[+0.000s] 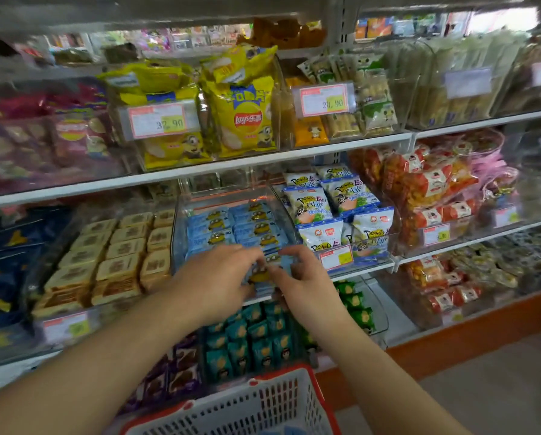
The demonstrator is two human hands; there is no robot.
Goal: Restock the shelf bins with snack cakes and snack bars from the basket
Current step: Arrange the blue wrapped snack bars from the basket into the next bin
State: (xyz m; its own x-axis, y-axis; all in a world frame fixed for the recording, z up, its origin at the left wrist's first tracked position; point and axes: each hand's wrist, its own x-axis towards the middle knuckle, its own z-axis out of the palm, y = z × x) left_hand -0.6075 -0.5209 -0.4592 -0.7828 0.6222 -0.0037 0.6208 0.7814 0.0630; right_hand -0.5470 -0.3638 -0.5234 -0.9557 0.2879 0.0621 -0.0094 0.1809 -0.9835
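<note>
Clear glossy plastic bin

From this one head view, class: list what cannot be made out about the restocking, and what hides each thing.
- Basket contents: cut off by the bottom edge.
- Number of blue packs being held: left hand and right hand cover them.
- Left shelf price tag: too blurred to read.
- Top-shelf goods: blurred and partly hidden by the shelf above.

White shelf carries clear bins of snacks.
</note>
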